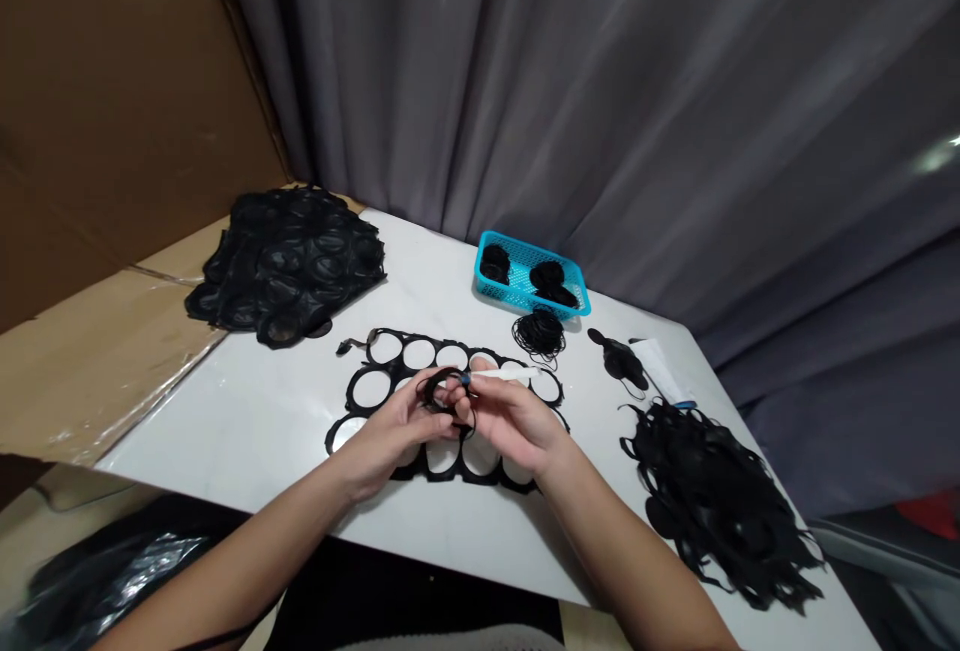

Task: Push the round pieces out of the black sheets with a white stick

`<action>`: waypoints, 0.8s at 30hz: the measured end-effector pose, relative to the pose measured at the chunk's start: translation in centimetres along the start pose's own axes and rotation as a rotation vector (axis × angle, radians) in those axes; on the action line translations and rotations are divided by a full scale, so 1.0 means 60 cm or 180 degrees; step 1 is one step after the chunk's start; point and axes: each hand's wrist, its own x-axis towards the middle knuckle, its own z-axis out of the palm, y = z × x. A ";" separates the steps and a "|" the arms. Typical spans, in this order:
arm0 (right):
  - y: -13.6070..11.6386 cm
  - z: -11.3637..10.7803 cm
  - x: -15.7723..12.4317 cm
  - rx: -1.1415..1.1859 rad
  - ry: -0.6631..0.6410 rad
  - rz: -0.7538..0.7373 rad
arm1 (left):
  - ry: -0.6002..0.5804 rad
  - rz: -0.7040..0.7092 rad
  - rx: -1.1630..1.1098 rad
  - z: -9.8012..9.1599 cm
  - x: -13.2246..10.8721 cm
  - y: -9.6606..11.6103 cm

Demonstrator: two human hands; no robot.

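Above a black sheet with round holes [358, 389] on the white table, my two hands meet. My left hand [401, 431] is closed on a small bundle of thin black rings [433, 389]. Pinched in my right hand [510, 421] is a white pen-like tool [510, 373] with a blue end, which points at the rings. The fingertips of both hands nearly touch, and they partly hide the rings.
A pile of black sheets [292, 261] lies at the back left by cardboard [127, 131]. Behind the hands stands a blue basket [491, 293] with black bundles, a black coil [538, 333] before it. Black scraps [720, 501] and a white tube [661, 371] lie right.
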 end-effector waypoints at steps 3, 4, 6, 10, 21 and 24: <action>0.003 -0.003 0.004 0.0396 0.0203 -0.0097 | 0.0171 0.0354 0.0408 0.005 -0.008 -0.011; 0.004 -0.004 0.006 0.0477 0.0277 -0.0154 | 0.0313 0.0630 0.0775 0.007 -0.012 -0.018; 0.008 -0.004 0.009 0.0587 0.0408 -0.0254 | 0.0735 0.1300 0.1750 0.014 -0.020 -0.036; 0.016 0.003 0.012 0.0766 0.0579 -0.0334 | 0.1328 0.2227 0.3402 0.027 -0.026 -0.067; 0.013 0.008 -0.013 0.0306 0.0249 -0.0072 | 0.1029 0.1742 0.3012 0.012 -0.029 0.010; 0.014 0.005 -0.021 0.0133 0.0054 -0.0021 | 0.0604 0.1117 0.2155 -0.005 -0.016 0.026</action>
